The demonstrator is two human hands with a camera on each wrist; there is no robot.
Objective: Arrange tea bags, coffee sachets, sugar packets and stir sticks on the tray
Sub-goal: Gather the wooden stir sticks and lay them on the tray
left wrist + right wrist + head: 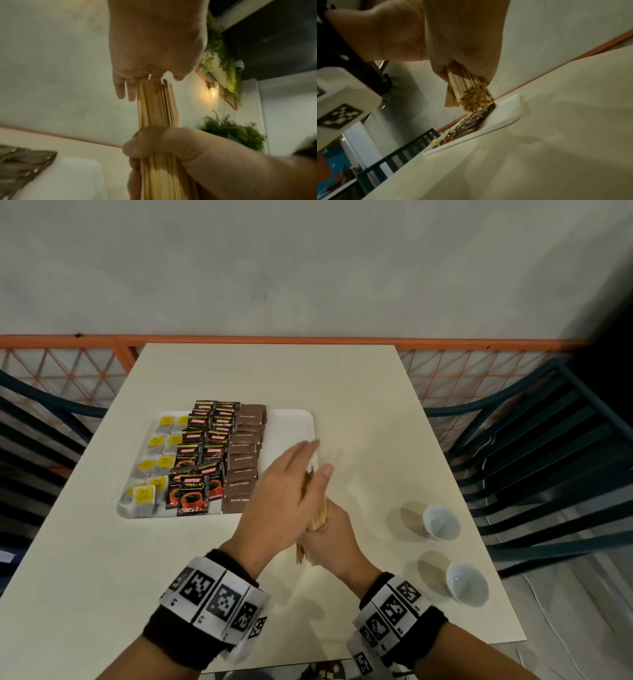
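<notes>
With the right hand (334,537) fisted around the bundle of pale wooden stir sticks (158,121) and the left hand's (279,501) straight fingers seemingly tapping its top, square the ends, then lay it on the white tray's (291,422) bare strip beyond the fingertips.

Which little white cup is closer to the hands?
The farther cup, up the table from the nearer cup; it sits closer to the right hand.

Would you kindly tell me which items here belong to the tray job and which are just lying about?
Job:
white rectangular tray
yellow-tagged tea bags
black coffee sachets
brown sugar packets
wooden stir sticks

Lying about:
two small white cups
dark slatted chairs
</notes>
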